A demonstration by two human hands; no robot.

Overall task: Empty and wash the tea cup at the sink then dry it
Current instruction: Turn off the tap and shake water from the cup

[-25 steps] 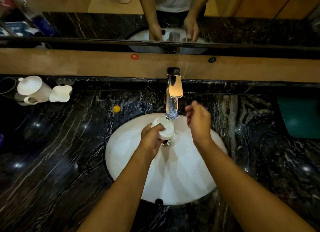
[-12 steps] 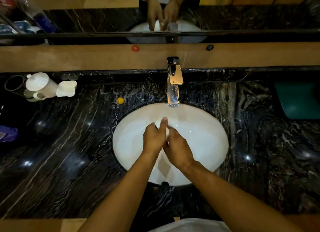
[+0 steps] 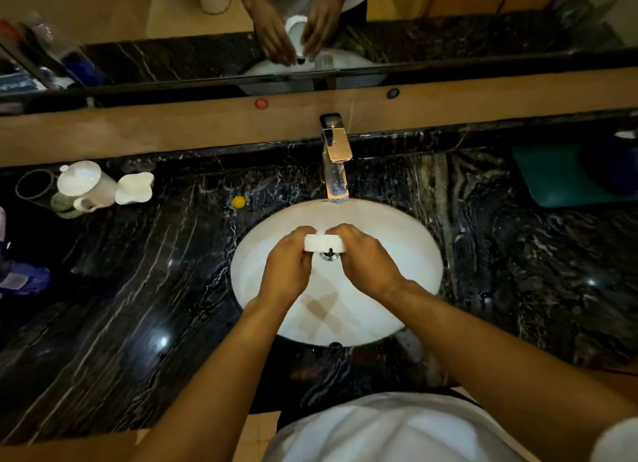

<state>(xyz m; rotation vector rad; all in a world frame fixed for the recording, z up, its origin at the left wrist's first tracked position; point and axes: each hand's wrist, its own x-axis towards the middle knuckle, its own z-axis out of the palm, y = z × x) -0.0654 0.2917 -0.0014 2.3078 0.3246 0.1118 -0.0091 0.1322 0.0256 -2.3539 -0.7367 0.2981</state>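
Note:
A small white tea cup [image 3: 324, 243] lies on its side over the middle of the oval white sink [image 3: 407, 240], just above the drain. My left hand [image 3: 288, 266] grips its left end and my right hand [image 3: 366, 261] presses against its right end, so both hands hold it. The chrome tap [image 3: 335, 157] stands at the sink's far rim, about a hand's width beyond the cup. I cannot tell whether water is running. The mirror behind the tap shows the cup between both hands.
On the black marble counter [image 3: 138, 306], a white lidded pot [image 3: 86, 185] and a white dish [image 3: 134, 188] stand at the back left, beside a glass [image 3: 34, 184]. A small yellow object [image 3: 239, 202] lies near the sink. A green cloth [image 3: 566, 175] lies at the back right.
My right hand came down from near the tap and joined the left at the cup. Both hands pulled back from under the tap to the sink's middle, and the cup now lies sideways between them.

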